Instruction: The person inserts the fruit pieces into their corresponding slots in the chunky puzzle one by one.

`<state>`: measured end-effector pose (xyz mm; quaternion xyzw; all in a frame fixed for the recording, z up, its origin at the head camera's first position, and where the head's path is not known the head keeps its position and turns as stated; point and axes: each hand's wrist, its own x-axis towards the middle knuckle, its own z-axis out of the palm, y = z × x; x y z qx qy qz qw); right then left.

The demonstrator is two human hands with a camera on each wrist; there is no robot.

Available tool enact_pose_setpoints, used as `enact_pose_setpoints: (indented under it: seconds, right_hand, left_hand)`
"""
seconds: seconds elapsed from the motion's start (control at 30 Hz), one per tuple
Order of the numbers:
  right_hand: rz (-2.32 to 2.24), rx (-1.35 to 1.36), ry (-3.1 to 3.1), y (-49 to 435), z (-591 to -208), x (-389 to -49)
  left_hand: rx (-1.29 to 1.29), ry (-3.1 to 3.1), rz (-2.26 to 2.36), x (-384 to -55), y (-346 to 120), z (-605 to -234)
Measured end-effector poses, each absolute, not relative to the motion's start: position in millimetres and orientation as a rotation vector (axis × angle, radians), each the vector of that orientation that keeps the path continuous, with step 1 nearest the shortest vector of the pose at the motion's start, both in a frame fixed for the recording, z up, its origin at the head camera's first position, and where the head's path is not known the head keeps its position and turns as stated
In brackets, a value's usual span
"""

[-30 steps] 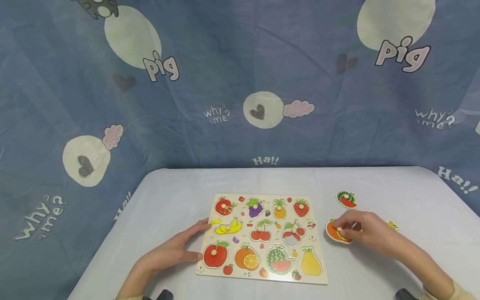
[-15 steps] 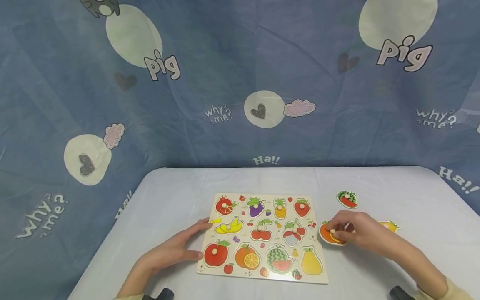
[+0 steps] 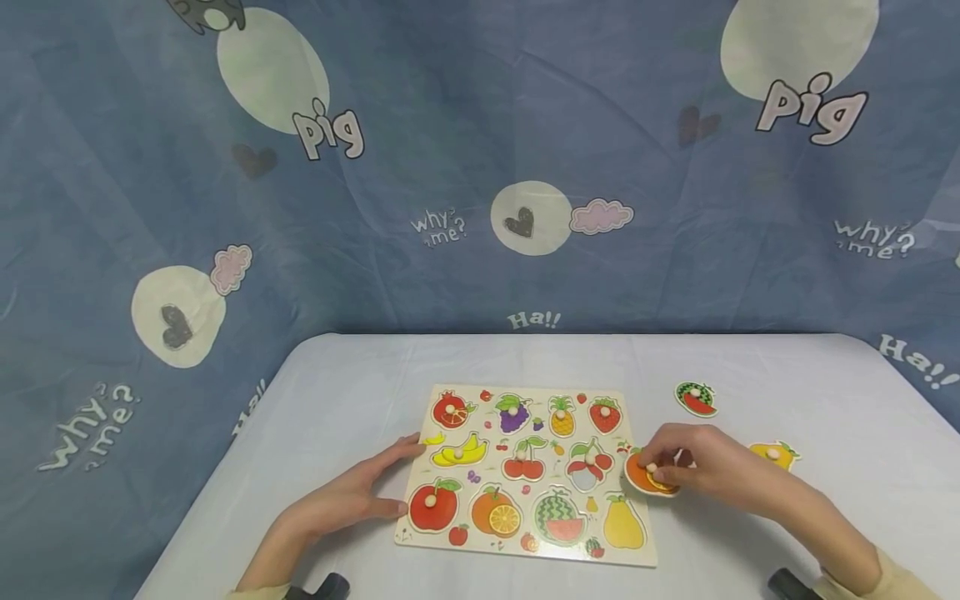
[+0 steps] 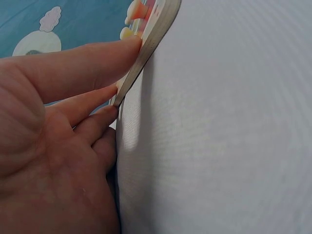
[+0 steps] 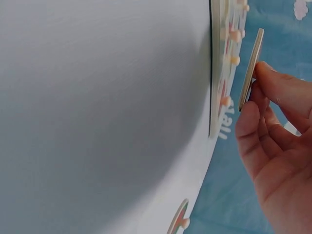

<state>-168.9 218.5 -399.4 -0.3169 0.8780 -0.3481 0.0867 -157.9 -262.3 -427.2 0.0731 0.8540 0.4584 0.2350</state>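
Observation:
A wooden fruit puzzle board (image 3: 517,500) lies on the white table, with knobbed pieces in most of its cut-outs. My left hand (image 3: 341,500) touches the board's left edge, thumb and fingers spread; in the left wrist view the thumb (image 4: 92,63) presses on the board's side. With its thumb and fingers my right hand (image 3: 712,471) pinches an orange puzzle piece (image 3: 643,477) by the knob. The piece overlaps the board's right edge in the head view. From the right wrist it appears as a thin wooden disc (image 5: 251,68) raised off the table.
A watermelon piece (image 3: 696,399) lies on the table right of the board, toward the back. A pear piece (image 3: 776,454) lies behind the right forearm. The orange (image 3: 495,513), watermelon (image 3: 558,518) and pear (image 3: 622,523) places on the board show printed pictures without knobs.
My right hand has moved left with the orange piece, from the table beside the board to its right edge. The pear piece has come into fuller view. My left hand stays put.

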Motion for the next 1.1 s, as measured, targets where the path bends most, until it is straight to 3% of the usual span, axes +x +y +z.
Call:
enact_pose_setpoints:
  seconds: [1.1]
  right_hand:
    - [-0.945, -1.041, 2.508, 163, -384, -178]
  left_hand:
    - [0.241, 2.342, 1.263, -157, -262, -426]
